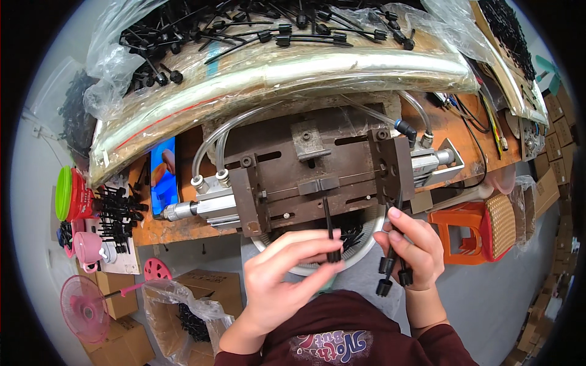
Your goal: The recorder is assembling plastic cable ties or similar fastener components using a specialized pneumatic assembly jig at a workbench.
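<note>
In front of the machine, my left hand (278, 277) pinches a thin black rod with a knob end (328, 215) between thumb and fingers. The rod stands nearly upright, its tip just below the small central metal block (318, 185) of the brown metal fixture (274, 131). Whether tip and block touch, I cannot tell. To the right, my right hand (421, 247) is closed around several similar black rods (384, 285), whose ribbed knob ends hang below the fingers. Their upper ends reach toward the fixture's right upright plate (397, 168).
A plastic-lined tray (274, 67) heaped with black rods spans the far side. Pneumatic cylinders (217, 204) with clear hoses flank the fixture. A white-rimmed round container (360, 259) with black pieces sits below. An orange stool (452, 229) stands right; a pink fan (85, 308) and cartons, left.
</note>
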